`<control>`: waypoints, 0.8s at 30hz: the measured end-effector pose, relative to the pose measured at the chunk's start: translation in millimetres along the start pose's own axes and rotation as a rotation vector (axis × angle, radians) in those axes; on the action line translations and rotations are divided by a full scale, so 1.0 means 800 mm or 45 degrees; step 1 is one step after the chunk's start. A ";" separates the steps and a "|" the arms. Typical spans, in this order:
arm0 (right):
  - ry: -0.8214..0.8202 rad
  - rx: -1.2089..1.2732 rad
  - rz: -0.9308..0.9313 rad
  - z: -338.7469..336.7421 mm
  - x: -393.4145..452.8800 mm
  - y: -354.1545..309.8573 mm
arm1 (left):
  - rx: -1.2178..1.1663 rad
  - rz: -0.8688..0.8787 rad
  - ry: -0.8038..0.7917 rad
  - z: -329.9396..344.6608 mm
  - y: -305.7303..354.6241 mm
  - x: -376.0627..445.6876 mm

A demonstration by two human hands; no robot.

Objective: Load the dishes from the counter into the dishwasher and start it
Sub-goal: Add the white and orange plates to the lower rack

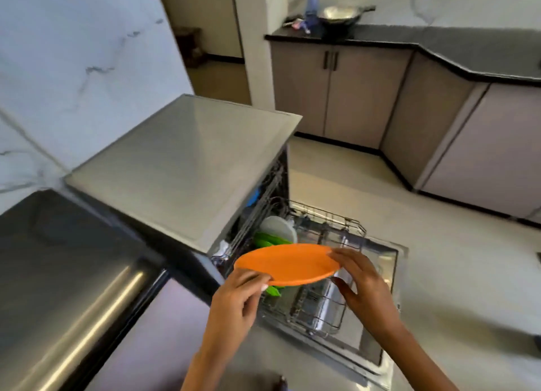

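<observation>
Left hand (234,300) pinches the near rim of the orange plate (285,263); right hand (361,282) grips the far right rim, fingers curled over the edge. The plate is held nearly flat above the pulled-out lower rack (328,305) of the open dishwasher (187,162), over green plates (268,240) and a white bowl (278,228).

The orange plate (287,263) hides most of the green dishes (268,240) in the rack (328,229), the dishwasher's inside is too dark to read, and the far desk (439,36) clutter's just blur.
</observation>
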State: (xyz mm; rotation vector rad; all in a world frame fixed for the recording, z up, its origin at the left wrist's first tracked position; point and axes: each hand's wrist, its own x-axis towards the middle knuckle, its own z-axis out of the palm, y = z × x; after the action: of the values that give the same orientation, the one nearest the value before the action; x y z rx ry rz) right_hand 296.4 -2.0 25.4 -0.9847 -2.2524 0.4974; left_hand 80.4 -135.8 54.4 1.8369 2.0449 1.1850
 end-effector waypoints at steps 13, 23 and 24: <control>-0.022 -0.183 0.455 0.211 -0.015 0.307 | 0.244 -0.121 -0.326 0.355 -0.256 0.070; -0.054 -0.149 0.475 0.327 0.073 0.376 | 0.593 -0.146 -0.714 0.506 -0.369 0.069; -0.063 -0.172 0.458 0.335 0.084 0.382 | 0.625 -0.151 -0.713 0.510 -0.374 0.079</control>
State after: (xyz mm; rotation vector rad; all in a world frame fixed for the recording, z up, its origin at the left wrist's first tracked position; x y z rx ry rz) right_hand 239.7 223.4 -314.7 -1.4748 -2.1805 0.5308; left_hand 71.7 121.1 -385.8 1.9025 2.1575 0.0932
